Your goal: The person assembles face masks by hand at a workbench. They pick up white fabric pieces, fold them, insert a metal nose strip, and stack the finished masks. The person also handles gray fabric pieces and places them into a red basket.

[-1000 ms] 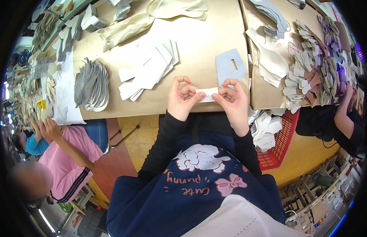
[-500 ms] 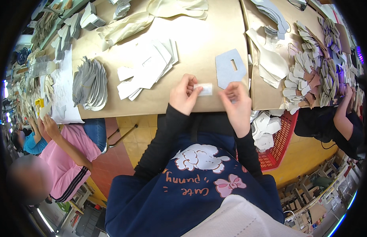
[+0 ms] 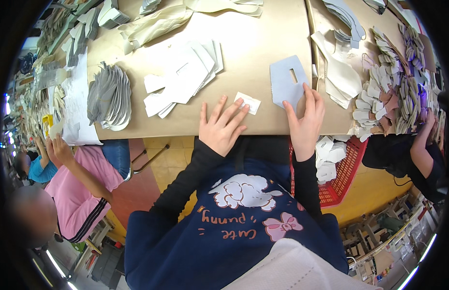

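My left hand [image 3: 221, 126] lies flat on the brown table [image 3: 253, 43] with its fingers spread, the fingertips resting on a small white rectangular piece [image 3: 248, 102]. My right hand [image 3: 305, 120] rests beside it, fingers stretched onto the lower edge of a pale grey-blue cut piece [image 3: 288, 83] with a slot in it. Neither hand grips anything.
A loose pile of white cut pieces [image 3: 181, 79] and a fanned grey stack [image 3: 110, 96] lie to the left. More cut pieces [image 3: 338, 77] and heaps of small ones [image 3: 400, 89] sit to the right. A red basket [image 3: 344, 169] stands below the table edge. Other people sit at both sides.
Both hands were raised together holding the small white piece; now it lies on the table under my left fingertips and my right hand has moved right onto the grey-blue piece.
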`<action>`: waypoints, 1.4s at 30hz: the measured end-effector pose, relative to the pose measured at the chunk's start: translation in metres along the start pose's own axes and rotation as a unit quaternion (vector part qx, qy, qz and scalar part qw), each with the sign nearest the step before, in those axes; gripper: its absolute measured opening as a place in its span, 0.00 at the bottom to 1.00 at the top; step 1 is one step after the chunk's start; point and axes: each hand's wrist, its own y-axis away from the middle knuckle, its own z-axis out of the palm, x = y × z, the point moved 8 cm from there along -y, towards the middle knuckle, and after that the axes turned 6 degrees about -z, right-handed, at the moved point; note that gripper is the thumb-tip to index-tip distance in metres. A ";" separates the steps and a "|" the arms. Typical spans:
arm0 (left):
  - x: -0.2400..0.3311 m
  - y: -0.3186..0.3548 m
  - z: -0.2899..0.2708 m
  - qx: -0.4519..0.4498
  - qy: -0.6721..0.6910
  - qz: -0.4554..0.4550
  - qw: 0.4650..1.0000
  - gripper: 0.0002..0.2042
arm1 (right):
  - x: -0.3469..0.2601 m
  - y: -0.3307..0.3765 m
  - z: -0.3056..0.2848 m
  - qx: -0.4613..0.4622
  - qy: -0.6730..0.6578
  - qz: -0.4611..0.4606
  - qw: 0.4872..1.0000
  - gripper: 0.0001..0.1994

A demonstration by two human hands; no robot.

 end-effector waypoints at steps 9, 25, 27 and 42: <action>0.010 0.008 0.017 -0.047 -0.090 -0.057 0.993 0.38 | 0.012 -0.032 0.008 -0.131 0.015 0.098 0.986 0.37; 0.021 0.010 0.023 -0.036 0.011 -0.093 0.995 0.42 | 0.001 -0.030 -0.028 -0.005 -0.247 0.083 0.966 0.24; 0.015 0.012 0.013 0.014 0.083 -0.093 0.992 0.39 | 0.004 -0.027 -0.047 0.082 -0.213 0.052 0.972 0.19; 0.002 0.019 -0.002 0.064 0.670 -0.131 0.728 0.20 | -0.061 0.007 -0.046 0.103 -0.165 -0.239 0.951 0.13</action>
